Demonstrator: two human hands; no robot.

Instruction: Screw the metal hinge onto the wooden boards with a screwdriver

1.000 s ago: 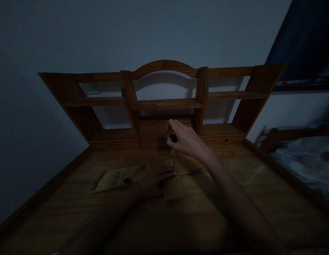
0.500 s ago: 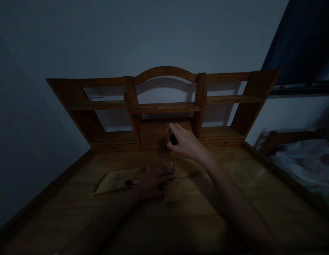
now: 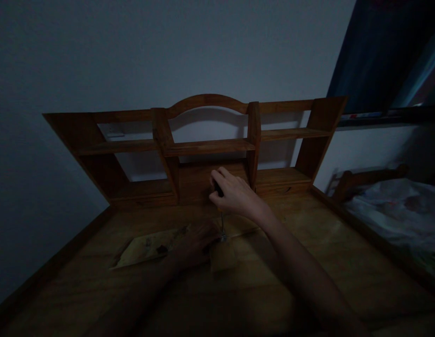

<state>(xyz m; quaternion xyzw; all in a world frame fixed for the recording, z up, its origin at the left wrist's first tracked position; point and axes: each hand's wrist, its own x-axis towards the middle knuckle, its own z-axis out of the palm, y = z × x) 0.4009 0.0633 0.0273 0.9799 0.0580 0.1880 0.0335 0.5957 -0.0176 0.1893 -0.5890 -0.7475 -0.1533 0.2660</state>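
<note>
My right hand (image 3: 234,196) is wrapped round the dark handle of a screwdriver (image 3: 221,220) that stands upright, its metal shaft pointing down. The tip meets a small wooden block (image 3: 222,256) lying on the desk. My left hand (image 3: 196,243) rests in shadow just left of the tip, pressing on a flat, stained wooden board (image 3: 147,246) beside the block. Its fingers are too dark to read.
A wooden desk (image 3: 329,243) with raised side rails carries a shelved hutch (image 3: 206,147) against the wall. To the right stands a bed (image 3: 393,210) with pale bedding. A dark curtain (image 3: 386,51) hangs at the upper right.
The view has swung slightly, so everything sits a little further left and lower. My right hand stays on the screwdriver over the block, and my left hand keeps its place.
</note>
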